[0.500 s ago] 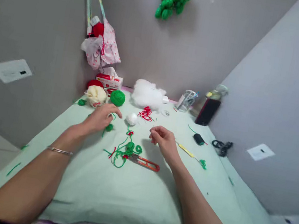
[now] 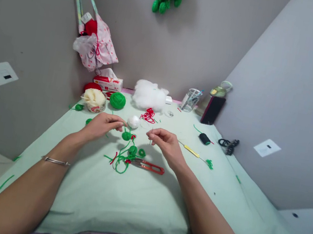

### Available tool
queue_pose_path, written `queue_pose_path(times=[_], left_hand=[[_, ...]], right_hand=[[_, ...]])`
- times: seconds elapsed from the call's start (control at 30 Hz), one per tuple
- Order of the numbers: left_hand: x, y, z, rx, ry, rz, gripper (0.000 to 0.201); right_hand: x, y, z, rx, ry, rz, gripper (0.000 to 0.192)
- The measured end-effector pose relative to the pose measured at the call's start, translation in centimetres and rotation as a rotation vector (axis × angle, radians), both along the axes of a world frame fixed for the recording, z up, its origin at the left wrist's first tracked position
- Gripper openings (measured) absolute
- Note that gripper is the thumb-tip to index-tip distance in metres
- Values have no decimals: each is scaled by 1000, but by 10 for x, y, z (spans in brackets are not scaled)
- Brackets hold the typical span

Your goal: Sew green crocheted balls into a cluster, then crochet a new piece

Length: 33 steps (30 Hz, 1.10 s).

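Observation:
My left hand (image 2: pixel 103 127) is closed in a pinch on a green yarn tail, and a small green crocheted ball (image 2: pixel 126 136) hangs or rests just below its fingertips. Between the thumb and fingers of my right hand (image 2: pixel 164 142) is a thin needle (image 2: pixel 151 137), held upright. A white ball of stuffing (image 2: pixel 134 121) lies between the hands. Closer to me are another green crocheted ball (image 2: pixel 133 150), a small green ring (image 2: pixel 142 153), tangled green yarn ends (image 2: pixel 120 165) and orange-handled thread snips (image 2: pixel 150 167).
Behind the hands are a green yarn ball (image 2: pixel 117 100), a cream yarn ball (image 2: pixel 95 100), a heap of white stuffing (image 2: pixel 149 95) and red yarn (image 2: pixel 149 115). To the right lie a yellow-handled crochet hook (image 2: pixel 191 151), a dark thread spool (image 2: pixel 204 138) and a phone (image 2: pixel 213 110).
My left hand has closed on the yarn tail, and the small green ball has moved right with it. My right hand stays nearly in place. The whole view has shifted slightly.

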<state>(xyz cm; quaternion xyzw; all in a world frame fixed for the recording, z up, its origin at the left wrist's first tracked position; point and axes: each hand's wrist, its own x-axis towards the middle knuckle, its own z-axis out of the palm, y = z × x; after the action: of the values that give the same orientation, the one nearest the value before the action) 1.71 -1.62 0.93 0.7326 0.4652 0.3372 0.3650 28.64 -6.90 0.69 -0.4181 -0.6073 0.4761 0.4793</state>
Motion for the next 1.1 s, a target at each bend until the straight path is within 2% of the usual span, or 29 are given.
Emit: queue_pose_path(times=[0.13,0.23,0.33,0.47,0.57,0.67,0.8,0.9,1.0,1.1], left_hand=[[35,-23,1,-104,-153,-129,33],[46,-28,-5,-185,-270,-175,35],[44,-25,-7,-228,-306,-167,35],[35,-22,0,-287,-262,-215,40],[32,-23,5,-299,-391,-225,42],[32,-25,8,-300,-572,-205,36],[36,-28,10,-447,-776,-307,32],[42,-31,10,-518,-854,-339,30],[50,-35,5,-451,-779,-273,32],[60,-41,-5,-303,-561,-151,32]], right_hand=[[-9,-6,-5,76,-37,222,17],[-17,-8,-10,59,-70,316,17],[-18,-8,-9,25,-133,250,20],[-6,-2,-2,1,-97,34,23],[2,3,1,-41,-43,-83,25],[1,2,-1,-57,-64,-13,25],[-9,-2,-6,-18,-78,132,22],[-9,-2,-6,39,-2,103,21],[-4,0,-3,9,95,1,21],[-2,1,1,-120,267,12,27]])
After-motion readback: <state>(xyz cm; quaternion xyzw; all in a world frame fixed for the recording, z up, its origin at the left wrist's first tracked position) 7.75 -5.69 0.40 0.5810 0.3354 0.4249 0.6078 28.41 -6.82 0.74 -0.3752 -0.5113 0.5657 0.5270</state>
